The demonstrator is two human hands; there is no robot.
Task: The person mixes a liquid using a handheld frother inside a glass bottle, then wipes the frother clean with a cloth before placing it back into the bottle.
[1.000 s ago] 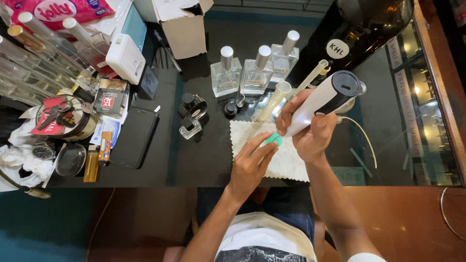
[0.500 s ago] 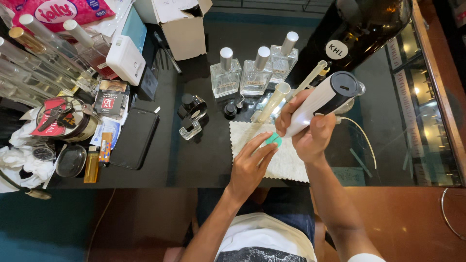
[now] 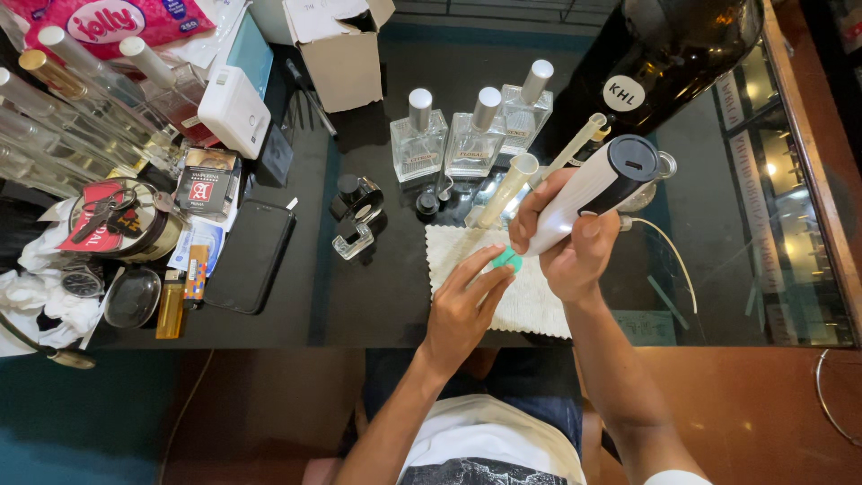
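While the right hand [image 3: 575,251] is clamped round a white tool [image 3: 588,193], held tilted above the cloth [image 3: 476,260], the left hand [image 3: 462,305] pinches a small teal piece [image 3: 505,261] at the tool's lower end, so both hands meet over the cloth. Behind the cloth stand three clear bottles [image 3: 473,135] in a row. Left of the cloth lies a black phone [image 3: 250,256]. Two pale tubes [image 3: 507,189] lean just behind the cloth's far edge.
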